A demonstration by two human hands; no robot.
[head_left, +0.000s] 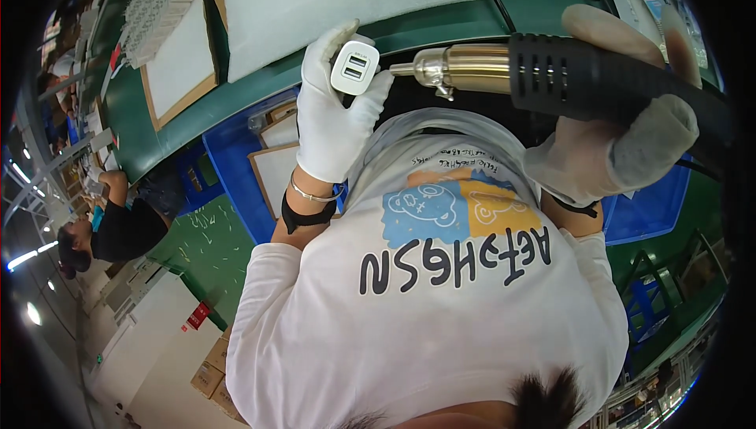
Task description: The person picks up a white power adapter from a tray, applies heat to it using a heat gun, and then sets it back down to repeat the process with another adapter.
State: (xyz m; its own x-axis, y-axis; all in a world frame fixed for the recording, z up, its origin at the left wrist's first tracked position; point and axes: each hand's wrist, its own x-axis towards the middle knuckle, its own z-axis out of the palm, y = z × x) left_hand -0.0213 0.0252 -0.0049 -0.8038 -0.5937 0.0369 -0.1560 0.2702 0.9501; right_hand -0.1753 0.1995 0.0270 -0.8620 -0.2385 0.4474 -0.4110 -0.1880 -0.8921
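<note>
The white-gloved left hand [335, 114] grips a small glossy white plastic charger block [354, 68] with two slots, raised before the brass-tipped nozzle of a black ribbed heat gun [551, 74], clasped by the gloved right hand [622, 114].

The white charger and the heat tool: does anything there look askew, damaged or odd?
Nothing stands out. The left hand holds the white two-port charger ports up, its shell unmarked. The right hand grips the black heat tool, whose brass nozzle points at the charger's side; whether it touches is unclear.
</note>
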